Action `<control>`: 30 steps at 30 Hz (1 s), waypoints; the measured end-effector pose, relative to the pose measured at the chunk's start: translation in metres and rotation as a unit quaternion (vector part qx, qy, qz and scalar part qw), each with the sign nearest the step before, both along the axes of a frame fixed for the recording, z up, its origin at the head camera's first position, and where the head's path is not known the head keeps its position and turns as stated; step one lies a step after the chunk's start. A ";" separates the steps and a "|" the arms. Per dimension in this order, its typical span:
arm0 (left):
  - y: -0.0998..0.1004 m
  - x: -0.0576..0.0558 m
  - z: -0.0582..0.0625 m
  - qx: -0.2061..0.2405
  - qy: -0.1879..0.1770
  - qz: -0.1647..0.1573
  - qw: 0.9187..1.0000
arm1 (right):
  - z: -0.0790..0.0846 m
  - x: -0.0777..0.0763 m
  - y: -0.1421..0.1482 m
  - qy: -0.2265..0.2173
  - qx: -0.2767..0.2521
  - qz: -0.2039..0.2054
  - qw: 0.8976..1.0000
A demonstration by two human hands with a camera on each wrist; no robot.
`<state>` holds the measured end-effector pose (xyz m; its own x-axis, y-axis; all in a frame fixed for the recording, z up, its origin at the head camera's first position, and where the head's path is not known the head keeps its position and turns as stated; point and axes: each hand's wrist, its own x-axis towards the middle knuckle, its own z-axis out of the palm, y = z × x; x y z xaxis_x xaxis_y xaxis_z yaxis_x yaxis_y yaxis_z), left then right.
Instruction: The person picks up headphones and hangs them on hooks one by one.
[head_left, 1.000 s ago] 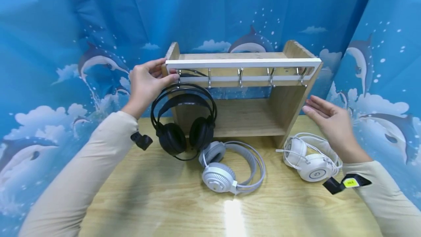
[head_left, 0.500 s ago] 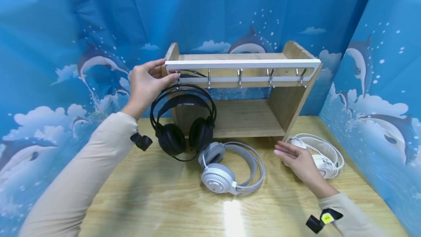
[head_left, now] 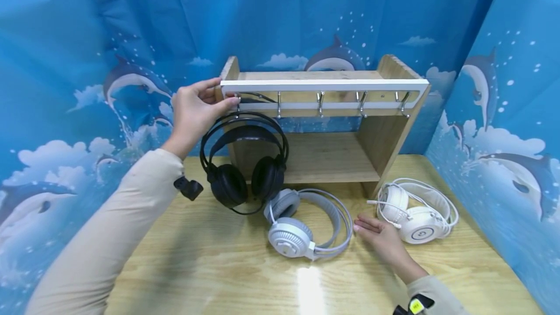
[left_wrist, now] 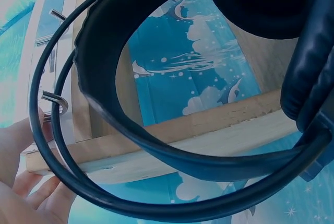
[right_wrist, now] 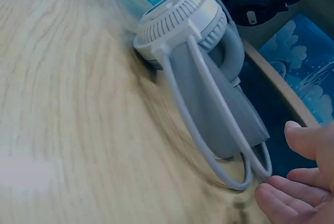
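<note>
Black headphones (head_left: 245,159) hang by their headband from the leftmost hook of a wooden shelf's white hook rail (head_left: 302,83). My left hand (head_left: 194,113) grips the rail's left end, thumb at the front beside that hook, fingers round the side; the left wrist view shows the hand (left_wrist: 31,166) behind the black headband. Grey headphones (head_left: 290,237) lie on the table below, headband to the right. Just right of that headband is my right hand (head_left: 385,244), fingers extended and holding nothing. In the right wrist view its fingertips (right_wrist: 271,198) are close to the headband; contact is unclear.
White headphones (head_left: 422,225) with their cable wound round them lie on the table right of the wooden shelf (head_left: 389,135). Several metal hooks (head_left: 321,103) line the rail. A blue dolphin-print curtain (head_left: 306,13) surrounds the wooden table (head_left: 218,276).
My right hand has moved down and left from the shelf's right side, past the white headphones, to the grey headband. The left hand and black headphones have stayed in place.
</note>
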<state>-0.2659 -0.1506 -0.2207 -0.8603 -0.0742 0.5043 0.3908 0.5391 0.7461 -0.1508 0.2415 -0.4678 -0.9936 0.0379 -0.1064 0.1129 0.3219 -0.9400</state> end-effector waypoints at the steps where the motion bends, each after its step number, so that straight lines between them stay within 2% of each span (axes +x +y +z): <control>1: 0.000 0.000 0.000 0.000 0.000 0.000 1.000 | -0.002 0.000 -0.001 -0.002 -0.006 -0.002 1.000; 9: 0.002 0.002 0.001 0.000 -0.005 0.000 1.000 | -0.011 0.000 -0.007 -0.009 -0.013 -0.015 1.000; 13: 0.002 0.002 0.001 -0.001 -0.007 0.001 1.000 | -0.017 -0.002 -0.011 -0.028 -0.076 -0.021 0.997; 17: 0.002 0.002 0.000 -0.002 -0.007 0.002 1.000 | -0.019 -0.004 -0.014 -0.052 -0.147 -0.034 0.987; 20: 0.002 0.002 0.000 -0.003 -0.008 0.002 1.000 | -0.020 -0.006 -0.014 -0.066 -0.171 -0.045 0.982; 24: 0.002 0.002 0.000 -0.003 -0.005 0.000 1.000 | -0.019 -0.006 -0.014 -0.076 -0.183 -0.049 0.979; 30: 0.002 0.002 0.002 -0.007 -0.002 0.006 1.000 | -0.009 -0.005 -0.012 -0.075 -0.172 -0.038 0.982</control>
<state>-0.2637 -0.1487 -0.2188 -0.8618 -0.0774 0.5013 0.3809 0.5538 0.7404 -0.1555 0.2299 -0.4770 -0.9617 0.0473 -0.2701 0.2692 -0.0253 -0.9628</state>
